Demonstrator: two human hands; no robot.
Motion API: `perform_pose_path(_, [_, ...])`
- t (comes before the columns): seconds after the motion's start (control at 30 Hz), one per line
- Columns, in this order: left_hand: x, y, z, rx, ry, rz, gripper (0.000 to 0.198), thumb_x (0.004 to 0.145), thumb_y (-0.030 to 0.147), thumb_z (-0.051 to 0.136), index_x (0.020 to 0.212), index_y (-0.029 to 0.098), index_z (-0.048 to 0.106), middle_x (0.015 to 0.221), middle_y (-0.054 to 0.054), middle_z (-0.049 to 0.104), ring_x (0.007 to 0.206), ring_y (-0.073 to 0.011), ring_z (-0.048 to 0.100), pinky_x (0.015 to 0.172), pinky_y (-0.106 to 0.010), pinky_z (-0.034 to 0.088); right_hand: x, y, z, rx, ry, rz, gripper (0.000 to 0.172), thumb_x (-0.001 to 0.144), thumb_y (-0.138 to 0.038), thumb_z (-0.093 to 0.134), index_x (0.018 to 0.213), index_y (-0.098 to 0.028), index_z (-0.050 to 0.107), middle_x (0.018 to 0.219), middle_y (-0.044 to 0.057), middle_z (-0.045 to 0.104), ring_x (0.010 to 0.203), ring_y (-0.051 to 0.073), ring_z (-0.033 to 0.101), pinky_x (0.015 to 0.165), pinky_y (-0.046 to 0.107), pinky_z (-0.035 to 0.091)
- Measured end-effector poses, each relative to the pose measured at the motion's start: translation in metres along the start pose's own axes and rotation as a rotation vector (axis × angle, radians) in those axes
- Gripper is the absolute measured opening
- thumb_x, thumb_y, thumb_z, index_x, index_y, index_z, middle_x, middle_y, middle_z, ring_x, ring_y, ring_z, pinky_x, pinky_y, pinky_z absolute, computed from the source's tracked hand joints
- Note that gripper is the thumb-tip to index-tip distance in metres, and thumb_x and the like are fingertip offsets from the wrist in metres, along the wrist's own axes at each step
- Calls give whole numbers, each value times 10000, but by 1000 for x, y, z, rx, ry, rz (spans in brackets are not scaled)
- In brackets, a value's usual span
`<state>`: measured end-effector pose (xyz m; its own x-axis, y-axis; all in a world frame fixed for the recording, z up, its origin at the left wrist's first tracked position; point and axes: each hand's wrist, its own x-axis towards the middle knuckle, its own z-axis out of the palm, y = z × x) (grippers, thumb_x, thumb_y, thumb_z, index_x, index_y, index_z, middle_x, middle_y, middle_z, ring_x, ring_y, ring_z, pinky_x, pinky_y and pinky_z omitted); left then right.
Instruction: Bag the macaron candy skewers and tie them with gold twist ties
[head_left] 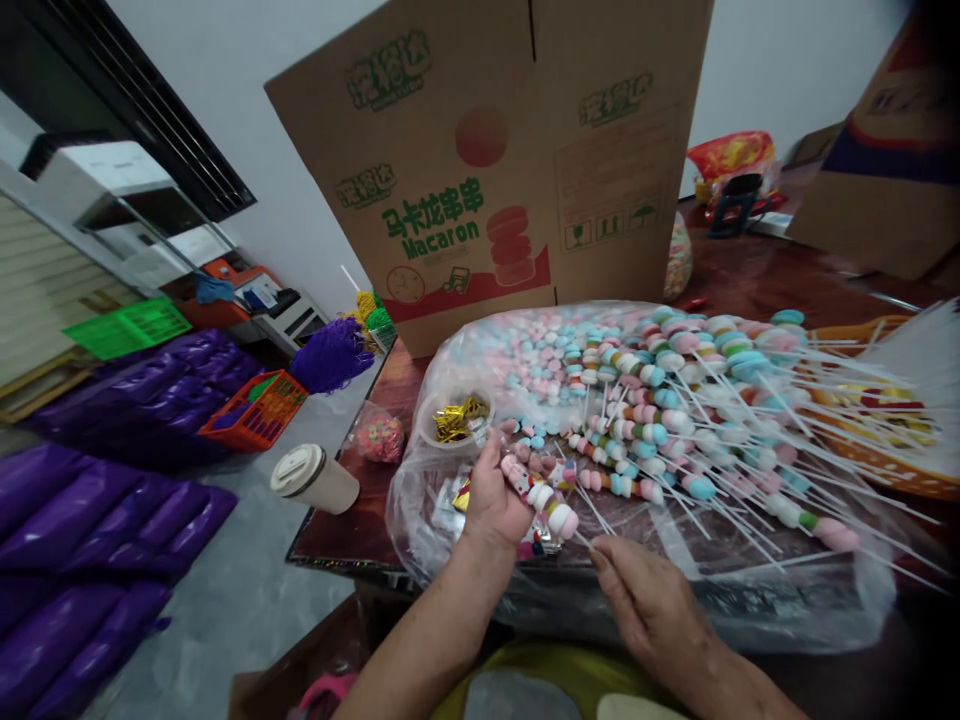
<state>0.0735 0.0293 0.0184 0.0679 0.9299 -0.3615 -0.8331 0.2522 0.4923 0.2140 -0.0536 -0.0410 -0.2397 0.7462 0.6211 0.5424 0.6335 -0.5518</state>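
Observation:
A marshmallow skewer [553, 507] with pink and white pieces lies slantwise between my two hands, its patterned tip at the upper left. Closed round its upper end is my left hand [495, 500], though some of the fingers are hidden behind the candy. My right hand [652, 590] pinches the thin white stick below the last pink piece. Just beyond my left hand stands a round tub [425, 425] of gold twist ties [459, 420]. Many more marshmallow skewers [675, 420] lie heaped to the right on a clear plastic sheet [480, 345], their sticks pointing right.
A tall Macaron cardboard box [480, 130] stands behind the heap. At the table's left edge are a lidded cup [319, 480] and a bag of small colourful pieces [380, 437]. An orange basket [892, 480] with white sticks sits right. Purple bags [82, 520] cover floor at left.

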Motion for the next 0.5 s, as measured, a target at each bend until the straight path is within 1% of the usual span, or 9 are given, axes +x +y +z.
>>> perform_pose_path(0.07, [1,-1,-6,-35,-67,-56,267,858,415,468,892,183,597,549,31,520,486,-120,530,661,-351,492,1,-4,-5,163,-87,156,134,922,-185,373,832,-194,472,620,-29,501,527,100,484,520,210,371])
perform_pose_path(0.13, [2,0,-12,-23,-98,-111,336,861,454,434,916,172,609,561,9,547,517,-148,561,646,-361,486,2,-7,-10,276,-179,298,193,939,-234,347,787,-206,461,566,-54,442,481,90,452,476,195,362])
perform_pose_path(0.2, [2,2,-16,5,-107,-145,391,871,470,398,921,152,619,555,-12,565,522,-167,572,618,-360,478,3,-6,-13,313,-233,358,227,945,-258,327,765,-211,456,544,-61,409,470,91,440,461,192,360])
perform_pose_path(0.23, [2,3,-17,18,-104,-157,412,877,474,381,918,143,622,563,-25,578,525,-173,576,607,-358,474,2,-4,-12,296,-234,344,220,943,-256,330,773,-210,461,547,-59,416,474,92,445,465,194,362])
perform_pose_path(0.3, [2,3,-16,27,-85,-175,440,882,485,361,898,135,627,569,-38,589,520,-171,575,593,-346,471,-1,0,-7,202,-179,237,180,931,-230,347,807,-204,475,584,-43,472,509,101,478,499,208,374])
perform_pose_path(0.4, [0,0,-10,5,-46,-136,488,866,549,350,836,147,624,477,-1,518,460,-139,528,574,-317,474,-4,3,4,12,-88,56,146,904,-172,362,822,-191,481,642,-3,543,576,129,527,551,239,386])
perform_pose_path(0.43, [0,-2,-8,2,-41,-113,502,849,581,360,816,152,618,451,13,489,440,-130,509,559,-304,473,-5,3,8,-36,-83,27,152,897,-160,362,805,-189,479,637,4,547,579,136,530,551,246,383])
perform_pose_path(0.5, [0,-6,-6,13,-53,-99,479,812,606,417,803,164,603,445,28,475,426,-117,496,526,-269,462,-4,-1,12,-79,-116,16,176,889,-150,358,757,-189,466,604,3,534,554,140,521,531,251,370])
